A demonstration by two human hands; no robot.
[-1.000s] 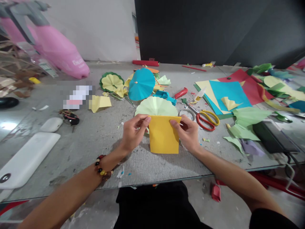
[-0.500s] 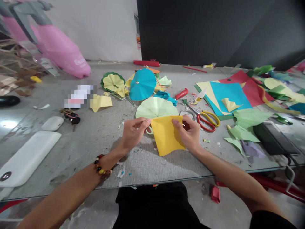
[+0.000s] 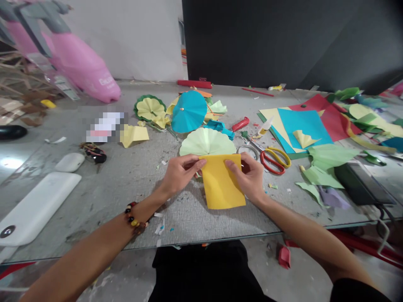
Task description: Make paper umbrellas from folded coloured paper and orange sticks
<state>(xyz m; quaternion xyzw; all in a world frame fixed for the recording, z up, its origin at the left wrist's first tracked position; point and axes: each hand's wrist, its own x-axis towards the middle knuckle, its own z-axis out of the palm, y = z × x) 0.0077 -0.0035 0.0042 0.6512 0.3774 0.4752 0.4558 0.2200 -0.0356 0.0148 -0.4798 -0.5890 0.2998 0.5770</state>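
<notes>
**Q:** Grip on the paper?

**A:** Clamped from both sides. Left hand [image 3: 181,174] and right hand [image 3: 247,176] pinching a yellow paper sheet [image 3: 222,182] between thumbs and fingers, one hand at each side edge near the top.

**Q:** Location of the sheet?

**A:** Centre of a grey speckled counter [image 3: 94,197], directly in front of a pale green pleated paper fan [image 3: 207,142], top edge overlapping the fan's lower rim. Contact between sheet and counter: impossible to tell from this angle.

**Q:** Trouble possible?

**A:** Yes. Sheet possibly slipping from uneven finger pressure, or creasing out of line from too hard a pinch. Fan's thin pleats also at risk of crumpling, with the sheet's edge dragging across them.

**Q:** Final tally?

**A:** Two hands, one yellow sheet, one beaded bracelet [image 3: 135,220] circling the left wrist, one pair of red-and-yellow-handled scissors [image 3: 273,161], one tape roll [image 3: 248,152]. Three round paper pieces: the fan, a teal paper parasol [image 3: 189,111] and a green-and-yellow paper rosette [image 3: 149,108].
</notes>
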